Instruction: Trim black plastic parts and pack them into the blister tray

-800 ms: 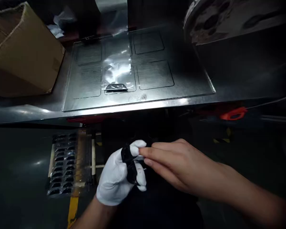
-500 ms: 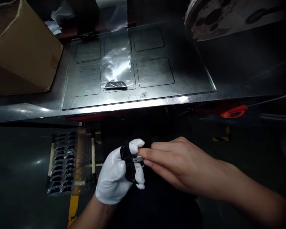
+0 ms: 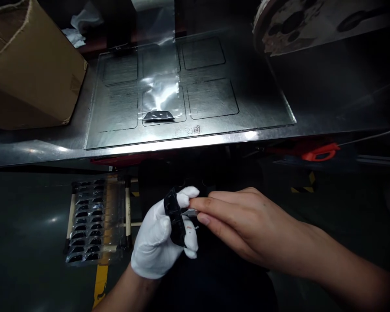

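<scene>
My left hand (image 3: 156,240), in a white glove, is closed around a small black plastic part (image 3: 174,216) with a ribbed or hollow side facing me. Bare, my right hand (image 3: 243,221) pinches a thin metal blade (image 3: 191,212) between thumb and fingers. The blade's narrow tip meets the edge of the black part; its handle end is hidden in the fingers. A similar black part (image 3: 158,115) lies on the bench by a clear plastic bag (image 3: 159,93).
A glass sheet (image 3: 117,138) covers part of the metal bench (image 3: 35,147). An open cardboard box (image 3: 48,73) stands at left, a large reel (image 3: 299,26) at upper right. Below left, a clear tray (image 3: 113,216) holds several black parts. A red-handled tool (image 3: 321,154) hangs under the bench edge.
The black part has turned slightly in my left hand, showing its inner side differently. My right hand, with the blade, has shifted very little.
</scene>
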A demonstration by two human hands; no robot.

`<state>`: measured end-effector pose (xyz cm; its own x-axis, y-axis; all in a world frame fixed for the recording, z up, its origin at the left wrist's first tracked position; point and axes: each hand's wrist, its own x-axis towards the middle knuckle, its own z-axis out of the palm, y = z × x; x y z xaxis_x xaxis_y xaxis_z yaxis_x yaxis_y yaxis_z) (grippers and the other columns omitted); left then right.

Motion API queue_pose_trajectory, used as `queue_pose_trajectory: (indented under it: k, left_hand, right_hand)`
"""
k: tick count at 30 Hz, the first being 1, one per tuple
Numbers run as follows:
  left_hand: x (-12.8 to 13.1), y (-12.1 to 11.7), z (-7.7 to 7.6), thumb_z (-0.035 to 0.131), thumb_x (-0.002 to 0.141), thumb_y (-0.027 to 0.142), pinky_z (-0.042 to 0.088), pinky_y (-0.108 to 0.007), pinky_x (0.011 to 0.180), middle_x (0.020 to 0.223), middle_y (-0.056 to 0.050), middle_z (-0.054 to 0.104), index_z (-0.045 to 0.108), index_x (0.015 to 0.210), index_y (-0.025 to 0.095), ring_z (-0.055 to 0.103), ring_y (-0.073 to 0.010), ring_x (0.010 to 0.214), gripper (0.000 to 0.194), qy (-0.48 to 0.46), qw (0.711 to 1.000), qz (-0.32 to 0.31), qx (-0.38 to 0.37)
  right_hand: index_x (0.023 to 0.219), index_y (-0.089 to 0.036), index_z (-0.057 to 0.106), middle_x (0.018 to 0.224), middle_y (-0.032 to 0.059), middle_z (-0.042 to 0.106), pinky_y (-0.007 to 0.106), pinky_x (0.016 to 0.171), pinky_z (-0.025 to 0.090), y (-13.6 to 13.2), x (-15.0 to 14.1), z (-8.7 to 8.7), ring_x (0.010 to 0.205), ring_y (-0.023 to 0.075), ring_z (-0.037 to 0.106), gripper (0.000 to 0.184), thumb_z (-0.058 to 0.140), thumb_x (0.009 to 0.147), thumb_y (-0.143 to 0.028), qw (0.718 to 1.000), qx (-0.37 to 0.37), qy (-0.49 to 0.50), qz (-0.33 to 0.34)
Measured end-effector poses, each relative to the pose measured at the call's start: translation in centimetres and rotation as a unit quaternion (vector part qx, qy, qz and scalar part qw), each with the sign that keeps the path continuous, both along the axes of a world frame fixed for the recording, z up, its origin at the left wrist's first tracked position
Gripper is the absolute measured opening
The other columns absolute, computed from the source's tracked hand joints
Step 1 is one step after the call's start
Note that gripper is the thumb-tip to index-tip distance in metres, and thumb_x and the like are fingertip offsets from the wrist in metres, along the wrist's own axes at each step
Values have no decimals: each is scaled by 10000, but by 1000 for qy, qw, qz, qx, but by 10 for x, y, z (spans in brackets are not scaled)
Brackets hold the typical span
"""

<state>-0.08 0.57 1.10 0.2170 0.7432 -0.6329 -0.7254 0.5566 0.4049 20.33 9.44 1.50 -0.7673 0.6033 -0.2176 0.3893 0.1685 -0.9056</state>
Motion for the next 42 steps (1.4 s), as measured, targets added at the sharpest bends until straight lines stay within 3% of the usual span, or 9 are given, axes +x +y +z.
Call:
queue_pose_trajectory:
  k: [4,9,12,15,17,19,22,27,42]
  left_hand:
    - [-1,0,0,685,964,442,574,-148,520,1291,-109,731,710,1335,226,697,-83,622,430,-1,1000,-9,-10]
    - [-3,-1,-1,672,974,416,586,-161,536,1536,-100,580,738,1285,241,714,-81,655,363,15,1000,-4,0]
    - [-4,0,-2,670,976,409,588,-166,554,1511,-94,601,732,1293,241,715,-85,671,364,16,1000,1,-5]
    - [-4,1,-1,692,960,444,563,-166,537,1113,-92,773,725,1289,192,694,-102,627,416,31,999,-10,-7]
    - [-4,2,0,701,949,479,541,-165,540,820,-63,752,720,1279,164,675,-114,593,457,43,998,-33,-9]
    - [-5,3,2,721,931,500,524,-169,547,717,-50,718,718,1264,155,658,-114,569,480,52,997,-60,-17]
    - [-5,6,6,744,914,500,510,-183,567,701,-58,721,720,1241,156,646,-115,561,476,61,994,-81,-34]
    - [-2,11,14,791,885,452,532,-206,594,705,-74,738,749,1193,160,653,-131,593,427,69,992,-88,-63]
    - [-4,18,14,809,874,408,566,-216,627,805,-86,739,767,1121,159,669,-138,652,353,120,979,-129,-104]
  right_hand:
    - [1384,-219,644,957,1,737,247,675,506,-2,-4,-1,749,112,672,338,503,1086,-292,1000,22,-19,-2]
    - [1325,-250,675,975,-1,746,241,698,518,2,-2,1,788,119,694,308,484,1091,-310,998,-28,-25,47]
    - [1267,-269,698,1019,-12,756,218,754,531,11,4,5,854,111,708,265,514,1078,-300,995,-80,7,66]
    - [1373,-246,654,1053,10,741,197,766,529,23,10,9,888,100,692,331,526,1068,-250,997,-69,32,3]
    - [1414,-233,639,1072,38,727,219,766,531,29,11,9,914,123,676,371,528,1061,-235,999,-20,23,-23]
    - [1412,-238,653,1083,58,723,261,762,530,33,10,8,928,157,660,374,532,1058,-255,999,41,-2,-12]
    - [1415,-263,657,1058,61,729,295,732,513,37,5,8,893,179,636,376,514,1070,-302,993,104,-46,26]
    - [1383,-279,682,999,56,733,292,654,457,40,3,12,832,178,612,366,494,1075,-341,983,147,-95,59]
    - [1376,-302,683,979,36,718,306,595,319,31,0,7,815,182,585,365,486,1073,-351,967,170,-175,68]
